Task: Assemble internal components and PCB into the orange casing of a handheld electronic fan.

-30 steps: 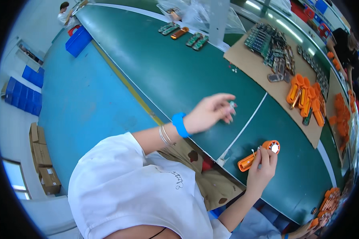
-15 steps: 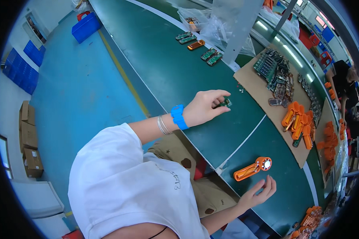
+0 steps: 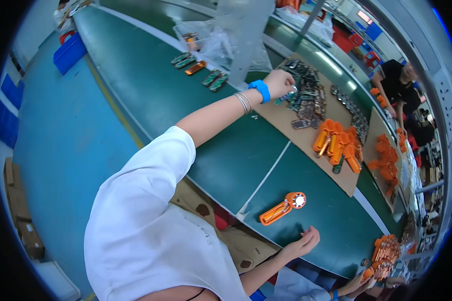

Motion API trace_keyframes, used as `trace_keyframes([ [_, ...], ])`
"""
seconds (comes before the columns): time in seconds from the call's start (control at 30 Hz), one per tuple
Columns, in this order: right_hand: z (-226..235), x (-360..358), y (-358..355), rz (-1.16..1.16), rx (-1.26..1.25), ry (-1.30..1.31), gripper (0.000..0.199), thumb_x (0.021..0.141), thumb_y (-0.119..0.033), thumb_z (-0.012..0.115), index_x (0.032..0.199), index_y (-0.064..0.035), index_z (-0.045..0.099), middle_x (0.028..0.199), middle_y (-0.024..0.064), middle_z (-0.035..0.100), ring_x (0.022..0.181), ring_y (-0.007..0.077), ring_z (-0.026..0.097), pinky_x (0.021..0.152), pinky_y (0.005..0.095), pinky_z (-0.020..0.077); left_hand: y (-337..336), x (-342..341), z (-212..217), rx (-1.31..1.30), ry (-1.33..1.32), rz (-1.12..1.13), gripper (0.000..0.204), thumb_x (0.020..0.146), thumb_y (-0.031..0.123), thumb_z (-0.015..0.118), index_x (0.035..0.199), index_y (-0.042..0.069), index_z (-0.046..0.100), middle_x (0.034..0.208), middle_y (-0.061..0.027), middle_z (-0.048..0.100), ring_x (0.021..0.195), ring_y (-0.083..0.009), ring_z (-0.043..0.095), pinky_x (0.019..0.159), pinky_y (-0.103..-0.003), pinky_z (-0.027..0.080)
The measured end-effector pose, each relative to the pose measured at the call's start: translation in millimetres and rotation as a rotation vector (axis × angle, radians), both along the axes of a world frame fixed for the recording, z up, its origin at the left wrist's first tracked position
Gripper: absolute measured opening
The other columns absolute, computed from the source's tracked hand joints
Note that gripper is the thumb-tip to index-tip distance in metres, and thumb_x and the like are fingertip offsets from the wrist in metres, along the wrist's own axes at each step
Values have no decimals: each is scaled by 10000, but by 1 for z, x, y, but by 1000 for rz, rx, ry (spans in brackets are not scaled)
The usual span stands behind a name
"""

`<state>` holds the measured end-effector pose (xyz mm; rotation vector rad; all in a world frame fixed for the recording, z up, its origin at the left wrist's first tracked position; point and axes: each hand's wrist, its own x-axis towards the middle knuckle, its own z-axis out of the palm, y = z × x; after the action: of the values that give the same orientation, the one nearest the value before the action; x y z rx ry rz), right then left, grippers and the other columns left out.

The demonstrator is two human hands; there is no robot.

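Note:
My left hand reaches out over the cardboard sheet, its fingertips pinched on a small green circuit board. Just beyond it lies a heap of circuit boards. My right hand hovers near the bench edge, fingers loosely curled and apart from the thumb, with nothing seen in it. Close by on the green bench rests an orange handheld fan casing, its long handle open with wires inside and a round white-and-dark part in its head.
Orange casings lie on the cardboard sheet. Several boards and a plastic bag sit farther left by a metal post. Another person's hands work at lower right; a person in black sits across.
My left hand has moved away from me with the circuit board, from above the bench to the board heap. My right hand's fingers have curled a little. The view has shifted right.

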<state>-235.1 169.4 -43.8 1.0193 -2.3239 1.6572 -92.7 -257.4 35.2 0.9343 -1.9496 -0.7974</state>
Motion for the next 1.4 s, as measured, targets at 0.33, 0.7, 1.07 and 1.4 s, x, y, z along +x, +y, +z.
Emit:
trace_keyframes([
  [0.33,4,0,-6,-2,147,63,192,924,-70,435,904,54,581,993,143,529,903,259,537,806,336,451,-102,-56,-48,-137,-246,183,232,671,253,746,794,59,715,823,-141,686,765,-293,659,735,-382,525],
  [0.7,93,-244,-282,159,296,406,200,822,-183,610,821,17,626,819,192,630,770,318,623,702,383,475,139,47,-18,-401,-391,-471,492,738,98,632,1202,50,474,1113,-225,459,1025,-378,475,877,-469,414],
  [1.07,47,-326,-437,78,1028,574,316,757,-232,638,898,50,656,989,266,629,936,390,612,820,446,496,216,102,-41,-102,-665,-286,634,840,396,623,1365,125,393,1413,-250,297,1323,-407,289,1072,-566,225],
  [1.4,148,-233,-386,454,698,258,243,768,-161,613,746,80,588,678,67,584,635,76,530,575,245,422,216,107,-48,-112,-516,-275,673,840,376,618,1394,104,348,1427,-218,304,1344,-376,267,1085,-570,193],
])
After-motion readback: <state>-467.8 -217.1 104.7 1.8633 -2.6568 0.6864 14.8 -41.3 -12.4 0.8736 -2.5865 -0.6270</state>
